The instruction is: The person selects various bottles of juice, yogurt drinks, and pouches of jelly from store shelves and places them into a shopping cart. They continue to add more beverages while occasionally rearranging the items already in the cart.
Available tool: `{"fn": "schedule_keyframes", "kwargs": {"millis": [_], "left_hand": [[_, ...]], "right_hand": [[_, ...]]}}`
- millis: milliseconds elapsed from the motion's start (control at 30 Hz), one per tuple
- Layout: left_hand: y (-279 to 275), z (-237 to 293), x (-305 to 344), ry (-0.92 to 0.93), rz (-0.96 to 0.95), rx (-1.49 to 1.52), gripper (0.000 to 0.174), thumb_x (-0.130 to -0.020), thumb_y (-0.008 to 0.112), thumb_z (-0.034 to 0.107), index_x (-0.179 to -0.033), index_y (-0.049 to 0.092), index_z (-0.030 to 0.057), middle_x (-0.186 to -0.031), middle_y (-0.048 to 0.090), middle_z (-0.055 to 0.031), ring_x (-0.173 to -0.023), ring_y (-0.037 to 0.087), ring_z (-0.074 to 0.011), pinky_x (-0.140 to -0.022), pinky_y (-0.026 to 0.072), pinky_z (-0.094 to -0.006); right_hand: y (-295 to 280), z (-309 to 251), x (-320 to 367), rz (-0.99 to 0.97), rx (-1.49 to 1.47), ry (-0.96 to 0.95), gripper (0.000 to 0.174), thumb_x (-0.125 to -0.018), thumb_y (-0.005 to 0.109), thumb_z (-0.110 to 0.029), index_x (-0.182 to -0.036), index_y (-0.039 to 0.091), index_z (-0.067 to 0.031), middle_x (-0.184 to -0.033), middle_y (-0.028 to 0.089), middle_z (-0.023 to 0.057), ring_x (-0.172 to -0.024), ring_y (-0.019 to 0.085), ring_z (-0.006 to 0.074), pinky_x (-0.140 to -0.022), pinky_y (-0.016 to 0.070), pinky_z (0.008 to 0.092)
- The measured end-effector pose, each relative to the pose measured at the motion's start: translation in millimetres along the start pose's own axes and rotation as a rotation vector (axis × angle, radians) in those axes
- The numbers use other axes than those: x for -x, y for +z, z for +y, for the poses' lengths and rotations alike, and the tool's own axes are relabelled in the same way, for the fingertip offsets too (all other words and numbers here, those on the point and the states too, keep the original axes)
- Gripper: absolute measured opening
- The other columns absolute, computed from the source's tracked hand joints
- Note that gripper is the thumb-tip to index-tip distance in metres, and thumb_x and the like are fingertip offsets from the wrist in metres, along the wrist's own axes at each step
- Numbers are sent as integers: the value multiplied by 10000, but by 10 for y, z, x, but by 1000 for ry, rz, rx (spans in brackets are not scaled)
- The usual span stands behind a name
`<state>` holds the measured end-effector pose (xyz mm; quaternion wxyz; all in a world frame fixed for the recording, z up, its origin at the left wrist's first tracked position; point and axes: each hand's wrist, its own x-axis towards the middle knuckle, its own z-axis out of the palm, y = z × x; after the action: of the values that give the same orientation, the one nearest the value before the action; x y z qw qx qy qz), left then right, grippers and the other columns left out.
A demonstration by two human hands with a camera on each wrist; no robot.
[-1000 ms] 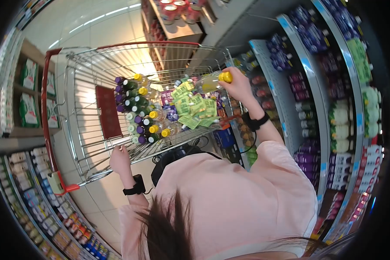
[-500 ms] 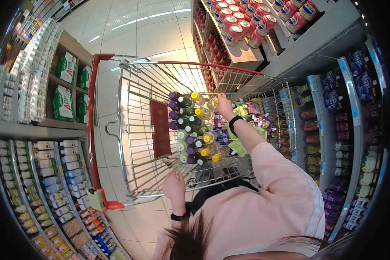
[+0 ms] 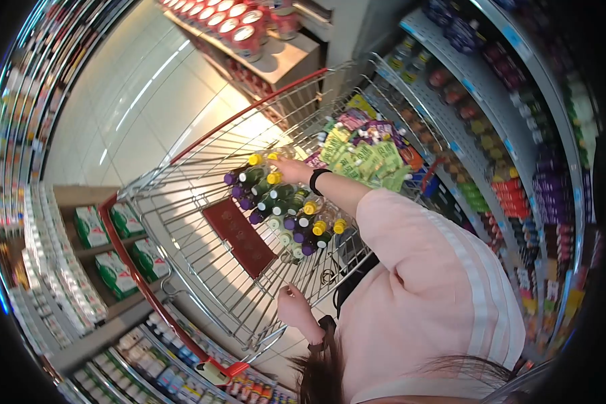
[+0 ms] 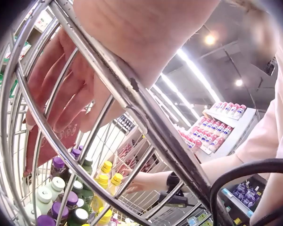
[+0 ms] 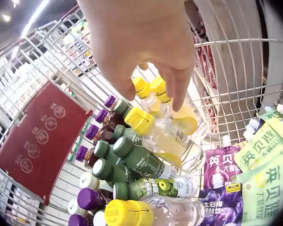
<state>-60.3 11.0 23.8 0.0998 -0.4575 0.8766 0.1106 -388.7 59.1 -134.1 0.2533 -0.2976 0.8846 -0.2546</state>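
Observation:
My right hand [image 3: 295, 170] reaches over the bottles in the shopping cart. In the right wrist view its thumb and fingers are spread apart, with fingertips right at a clear yellow-capped bottle [image 5: 159, 89]. Close by stand another yellow-capped bottle [image 5: 139, 121], dark green bottles [image 5: 137, 155] with green and white caps, and purple-capped bottles [image 5: 92, 198]. My left hand [image 3: 295, 306] hangs loosely curled at the near side of the cart [image 3: 182, 149], holding nothing. From the left wrist, its relaxed fingers [image 4: 61, 80] show behind the cart's wires.
Green, purple and pink drink pouches [image 3: 367, 158] pile up at the cart's far end. A dark red panel [image 3: 239, 237] is fixed to the wire by the handle. Drink shelves [image 3: 478, 108] run along the right; a display of pink cans [image 3: 246, 34] stands ahead.
My right hand has brought a yellow-capped bottle from the cart's far end to the row of bottles, and its fingers have spread. The head view has turned. The left hand stays near the cart's side.

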Motion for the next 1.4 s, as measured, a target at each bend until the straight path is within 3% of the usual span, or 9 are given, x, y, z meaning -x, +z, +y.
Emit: {"fn": "schedule_keyframes", "kwargs": {"millis": [200,267,400,600,867,1067,1200,1300,1400], "left_hand": [[-13,-7,8,26,-38,-82,280,-814,532,347,-833,666,102,-734,655,-86,-664,623,-289,-577,483,-393],[-8,-13,7,30,-33,-95,297,-813,527,352,-824,672,93,-729,650,-106,-670,621,-312,-588,484,-419],[61,-62,-43,26,-47,-162,327,-794,530,365,-825,681,77,-740,645,-139,-676,618,-334,-593,484,-439],[267,-327,-237,2,-107,-107,372,-794,548,334,-768,651,-23,-707,640,-167,-672,626,-315,-628,475,-412],[238,-347,-253,78,-36,-113,293,-731,548,263,-750,665,-5,-691,627,-176,-659,607,-342,-641,467,-426],[263,-450,-391,96,-49,-86,289,-725,536,261,-745,654,-2,-662,623,-157,-646,611,-319,-636,470,-412],[204,-307,-260,83,-17,-70,285,-725,532,262,-741,650,3,-653,621,-148,-637,611,-312,-632,469,-410],[168,-257,-226,79,2,-67,281,-725,529,262,-739,647,7,-646,619,-141,-630,611,-307,-628,468,-408],[141,-200,-156,73,18,-60,278,-726,526,262,-736,644,10,-640,618,-135,-623,610,-302,-625,466,-407]], "right_hand": [[-876,393,596,-413,-300,218,465,-789,550,-297,-1149,526,-3,-1020,583,197,-1005,551,296,-825,447,380],[-968,796,663,-266,-124,120,471,-799,547,-317,-1152,520,-7,-1063,576,187,-992,553,299,-831,445,373],[-1491,1316,1325,256,-450,154,384,-810,561,-259,-1077,548,17,-987,614,151,-887,591,263,-757,465,351],[-2091,1853,2789,499,-596,364,429,-831,562,-252,-1191,469,-38,-1173,517,161,-1029,534,277,-815,453,386],[-1704,2813,4663,936,292,965,594,-711,601,-137,-1264,392,-77,-1281,383,182,-1192,375,333,-980,323,448],[-1645,3252,5533,1020,624,1144,601,-711,611,-159,-1267,397,-86,-1284,370,165,-1228,312,311,-983,276,506],[-1666,3525,5791,988,562,1227,435,-740,582,-207,-1135,511,-38,-1102,530,197,-1041,504,335,-922,338,482],[-1711,3646,5894,964,296,1229,449,-772,506,-143,-1209,469,-46,-1240,457,196,-1146,418,364,-961,333,452],[-1662,3899,5947,1072,491,1143,379,-761,551,-210,-1091,538,-25,-1065,558,201,-975,529,368,-855,407,434]]}}
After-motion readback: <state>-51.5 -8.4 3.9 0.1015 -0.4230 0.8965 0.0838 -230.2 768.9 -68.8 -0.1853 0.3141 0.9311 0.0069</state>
